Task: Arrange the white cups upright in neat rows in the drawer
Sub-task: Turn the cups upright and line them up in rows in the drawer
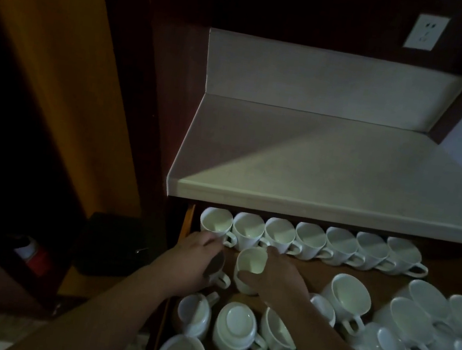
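An open wooden drawer point(186, 222) holds many white cups. Several stand upright in a neat row point(309, 242) along its back, handles to the right. My right hand point(277, 274) grips an upright white cup point(251, 263) just in front of that row, near its left end. My left hand point(195, 262) covers another cup at the drawer's left side; only its handle point(221, 280) and a bit of its rim show. Loose cups lie jumbled, some upside down point(235, 325), across the front and right point(351, 296) of the drawer.
A pale countertop point(330, 165) overhangs the drawer's back. Its backsplash and a wall socket point(426, 31) are above. To the left is a dark cabinet with a black box point(114, 244) and a red-and-white container point(32, 253) on a low shelf.
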Demonstrator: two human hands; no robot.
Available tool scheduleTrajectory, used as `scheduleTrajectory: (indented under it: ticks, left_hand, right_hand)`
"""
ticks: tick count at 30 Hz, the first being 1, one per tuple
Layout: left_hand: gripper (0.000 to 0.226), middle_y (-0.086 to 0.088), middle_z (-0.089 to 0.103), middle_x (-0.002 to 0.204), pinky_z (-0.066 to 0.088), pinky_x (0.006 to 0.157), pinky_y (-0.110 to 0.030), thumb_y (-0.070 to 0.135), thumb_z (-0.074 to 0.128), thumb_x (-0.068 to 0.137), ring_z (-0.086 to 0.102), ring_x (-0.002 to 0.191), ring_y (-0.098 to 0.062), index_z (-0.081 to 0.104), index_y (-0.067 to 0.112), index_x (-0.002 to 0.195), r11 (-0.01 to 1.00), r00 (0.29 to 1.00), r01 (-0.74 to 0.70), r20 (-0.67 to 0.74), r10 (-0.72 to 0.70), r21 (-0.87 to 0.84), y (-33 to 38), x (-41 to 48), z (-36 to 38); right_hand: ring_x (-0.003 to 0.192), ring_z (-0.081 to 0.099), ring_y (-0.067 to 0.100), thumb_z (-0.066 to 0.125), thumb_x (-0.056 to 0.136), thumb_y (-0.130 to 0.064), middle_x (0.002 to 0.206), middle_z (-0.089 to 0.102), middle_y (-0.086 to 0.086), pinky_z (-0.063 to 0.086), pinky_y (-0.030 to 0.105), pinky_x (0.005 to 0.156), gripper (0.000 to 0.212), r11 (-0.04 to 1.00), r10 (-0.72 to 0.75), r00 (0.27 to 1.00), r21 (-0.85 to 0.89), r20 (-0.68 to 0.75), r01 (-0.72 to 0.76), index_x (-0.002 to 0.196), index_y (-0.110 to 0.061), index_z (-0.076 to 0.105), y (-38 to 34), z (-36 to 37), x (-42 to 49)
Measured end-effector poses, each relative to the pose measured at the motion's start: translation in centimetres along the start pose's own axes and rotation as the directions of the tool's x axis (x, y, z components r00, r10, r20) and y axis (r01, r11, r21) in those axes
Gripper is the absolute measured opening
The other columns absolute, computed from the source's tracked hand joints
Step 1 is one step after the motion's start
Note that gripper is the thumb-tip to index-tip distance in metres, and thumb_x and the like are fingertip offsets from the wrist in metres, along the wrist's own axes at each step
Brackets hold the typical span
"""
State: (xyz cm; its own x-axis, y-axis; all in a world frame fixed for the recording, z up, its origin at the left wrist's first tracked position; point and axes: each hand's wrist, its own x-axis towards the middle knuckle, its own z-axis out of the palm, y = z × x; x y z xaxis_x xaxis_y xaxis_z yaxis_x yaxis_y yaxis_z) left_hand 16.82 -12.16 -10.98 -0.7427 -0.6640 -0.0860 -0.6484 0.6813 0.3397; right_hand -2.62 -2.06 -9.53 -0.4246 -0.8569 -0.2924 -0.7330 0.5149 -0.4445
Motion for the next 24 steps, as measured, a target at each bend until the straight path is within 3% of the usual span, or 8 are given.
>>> scheduleTrajectory:
  ticks: [2,4,8,10,14,20,24]
  left_hand:
    - [0.062,0.013,0.037,0.151,0.043,0.112,-0.035,0.036,0.075,0.09,0.038,0.137,-0.013,0.05,0.033,0.147,0.999,0.997,-0.038,-0.06,0.04,0.024,-0.2,-0.4,0.8]
    - [0.04,0.014,0.048,0.139,0.047,0.104,-0.033,0.034,0.07,0.093,0.046,0.126,-0.011,0.06,0.036,0.132,0.996,0.993,-0.072,-0.089,0.076,0.051,-0.3,-0.8,1.2]
    - [0.02,0.015,0.061,0.117,0.049,0.093,-0.03,0.027,0.065,0.096,0.056,0.109,-0.009,0.066,0.035,0.114,0.993,0.989,-0.076,-0.119,0.086,0.088,0.3,-1.1,1.0]
    - [0.019,0.014,0.061,0.115,0.05,0.091,-0.03,0.024,0.063,0.096,0.057,0.107,-0.01,0.066,0.034,0.111,0.992,0.988,-0.066,-0.135,0.081,0.11,0.5,-1.1,1.0]
    - [0.019,0.013,0.06,0.112,0.049,0.088,-0.029,0.021,0.062,0.097,0.057,0.104,-0.01,0.064,0.032,0.111,0.994,0.988,-0.045,-0.142,0.059,0.102,0.8,-1.1,1.2]
    - [0.025,0.012,0.061,0.113,0.052,0.09,-0.032,0.016,0.059,0.097,0.058,0.106,-0.011,0.063,0.032,0.116,0.994,0.984,-0.007,-0.176,0.027,0.11,0.7,-0.9,1.7]
    - [0.026,0.009,0.064,0.113,0.051,0.089,-0.032,0.014,0.061,0.095,0.06,0.105,-0.014,0.065,0.03,0.115,0.993,0.986,0.012,-0.168,0.008,0.12,0.8,-0.3,1.6]
  right_hand:
    - [0.094,0.063,0.015,0.084,0.076,-0.054,0.12,0.067,-0.001,0.048,0.022,0.068,0.081,0.999,-0.014,1.0,0.036,-0.01,0.014,0.14,-0.02,0.049,0.8,0.2,0.0]
    - [0.095,0.064,0.01,0.087,0.071,-0.048,0.11,0.066,-0.01,0.053,0.027,0.077,0.074,0.998,-0.03,0.999,0.053,-0.025,0.032,0.133,-0.024,0.055,1.7,0.2,-0.1]
    - [0.088,0.067,0.002,0.085,0.081,-0.034,0.097,0.071,-0.012,0.056,0.027,0.081,0.04,0.997,-0.055,0.998,0.045,-0.01,0.055,0.117,-0.026,0.068,2.3,0.2,-0.3]
    - [0.089,0.066,0.003,0.083,0.084,-0.035,0.098,0.072,-0.012,0.055,0.027,0.082,0.036,0.996,-0.047,0.999,0.068,-0.017,0.048,0.115,-0.027,0.068,2.1,0.4,-0.3]
    - [0.082,0.056,-0.001,0.08,0.088,-0.037,0.097,0.062,-0.015,0.039,0.013,0.066,0.038,0.992,-0.077,0.996,0.097,-0.034,0.08,0.119,-0.028,0.061,1.5,0.9,-0.2]
    - [0.105,0.064,0.014,0.08,0.088,-0.039,0.116,0.067,-0.005,0.048,0.028,0.087,0.054,0.987,-0.067,0.998,0.145,-0.022,0.069,0.132,-0.022,0.053,0.4,1.0,0.2]
    - [0.102,0.065,0.01,0.078,0.09,-0.031,0.11,0.068,-0.008,0.05,0.026,0.089,0.039,0.976,-0.154,0.988,0.152,-0.014,0.155,0.123,-0.022,0.059,0.3,0.5,0.1]
